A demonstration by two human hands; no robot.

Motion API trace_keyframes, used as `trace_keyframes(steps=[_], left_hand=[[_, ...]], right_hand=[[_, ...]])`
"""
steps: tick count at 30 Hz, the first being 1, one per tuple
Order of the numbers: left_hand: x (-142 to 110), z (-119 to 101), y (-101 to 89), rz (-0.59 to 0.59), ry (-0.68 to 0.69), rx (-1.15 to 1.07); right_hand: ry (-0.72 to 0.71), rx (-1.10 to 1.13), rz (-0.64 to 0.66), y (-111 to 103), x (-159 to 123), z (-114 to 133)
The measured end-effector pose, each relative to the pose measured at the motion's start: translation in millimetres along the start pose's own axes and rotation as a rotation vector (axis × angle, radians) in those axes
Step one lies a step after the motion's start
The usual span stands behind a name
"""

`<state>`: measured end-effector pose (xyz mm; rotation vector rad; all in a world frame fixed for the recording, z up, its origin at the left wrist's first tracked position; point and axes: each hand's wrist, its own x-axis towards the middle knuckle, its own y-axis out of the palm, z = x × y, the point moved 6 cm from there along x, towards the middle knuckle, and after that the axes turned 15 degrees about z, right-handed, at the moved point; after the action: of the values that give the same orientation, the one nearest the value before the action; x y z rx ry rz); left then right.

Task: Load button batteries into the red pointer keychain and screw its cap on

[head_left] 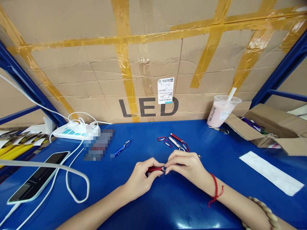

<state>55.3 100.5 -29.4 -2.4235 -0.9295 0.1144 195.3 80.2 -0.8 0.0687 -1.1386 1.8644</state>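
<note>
- A red flashlight (154,169) lies sideways above the table, between the two hands, its silvery end toward the right.
- The left hand (140,177) holds it, thumb below and forefinger above.
- The right hand (188,164) has its fingertips drawn narrow at that silvery end; I cannot tell whether they grip anything.
- Just beyond the right hand, a silver flashlight (175,142) lies beside another red flashlight (177,138).
- Left of these are a red clip (161,139) and a purple clip (168,143).
- Farther left, a blue flashlight (120,150) rests on the blue table (148,212).
- Leftward sit a phone (39,179) and a white power strip (68,131) with cables.
- On the right are a drink cup (221,112), an open box (294,145) and a white paper strip (271,173).
</note>
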Motion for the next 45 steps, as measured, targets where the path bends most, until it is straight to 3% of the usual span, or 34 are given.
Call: trace_keyframes(steps=[5, 15, 24, 27, 31, 35, 39, 41, 45], left_hand=[[-5.3, -1.8, 2.0, -0.016, 0.067, 0.0], [-7.5, -9.0, 1.1, -0.044, 0.203, 0.093], [-15.8, -28.3, 0.4, -0.187, 0.452, 0.449], [-14.8, -26.3, 0.5, -0.199, 0.465, 0.567], [-9.7, -24.3, -6.1, -0.198, 0.407, 0.469], [-1.5, -13.4, -9.0, -0.111, 0.158, 0.376], [3.1, -0.9, -10.9, -0.087, 0.055, 0.285], [5.3, 5.5, -12.9, -0.095, 0.004, 0.235], [6.7, 8.4, -16.9, -0.122, -0.072, 0.166]], right_hand=[[0.05, 0.137, 0.021, 5.0, -0.4, -5.7], [0.073, 0.148, 0.007, 8.8, 0.1, -2.1], [0.296, 0.386, -0.069, 15.5, 1.0, -3.8], [0.5, 0.541, 0.014, 25.6, -2.0, -15.3], [0.651, 0.663, 0.13, 32.7, -4.2, -27.0], [0.621, 0.557, 0.128, 24.2, 0.7, -29.6], [0.574, 0.366, 0.126, 5.1, 3.7, -30.4], [0.481, 0.17, 0.113, -10.9, 5.6, -28.6], [0.349, -0.372, 0.243, -25.9, 8.1, -26.0]])
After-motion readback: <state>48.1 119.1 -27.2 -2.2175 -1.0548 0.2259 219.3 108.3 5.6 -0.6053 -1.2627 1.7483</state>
